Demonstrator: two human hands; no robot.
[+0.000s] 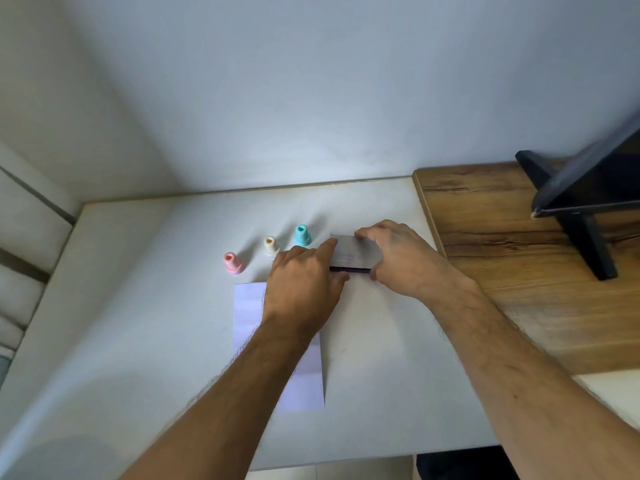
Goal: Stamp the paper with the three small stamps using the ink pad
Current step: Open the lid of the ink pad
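Three small stamps stand upright in a slanted row on the white table (138,306): a pink stamp (233,263), a cream stamp (270,245) and a teal stamp (302,235). To their right lies the ink pad (353,253), a flat grey metal case with a dark purple edge showing along its front. My left hand (304,282) pinches the case's left end, thumb at its front corner. My right hand (398,258) grips its right end, fingers over the far edge and thumb at the front. A white sheet of paper (247,317) lies under my left forearm.
A wooden desk surface (502,265) adjoins the white table on the right, carrying a black stand with a dark screen (588,202). White walls close the back and left sides.
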